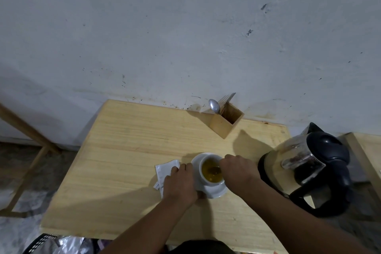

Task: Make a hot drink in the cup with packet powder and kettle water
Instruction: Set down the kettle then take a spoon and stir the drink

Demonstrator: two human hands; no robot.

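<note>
A white cup (203,163) full of yellow-brown liquid stands on a white saucer (216,192) near the middle of the wooden table (127,150). My right hand (237,171) hovers over the cup's right rim, fingers closed on a spoon (214,170) whose bowl dips into the liquid. My left hand (181,181) grips the saucer's left edge. A torn white powder packet (165,169) lies flat just left of the saucer, partly under my left hand. The steel kettle (305,163) with black lid and handle sits on its base at the right.
A wooden cutlery holder (225,121) with a spoon and forks stands at the back by the wall. A second wooden surface (367,150) adjoins on the right. A black basket (41,243) sits on the floor at the lower left.
</note>
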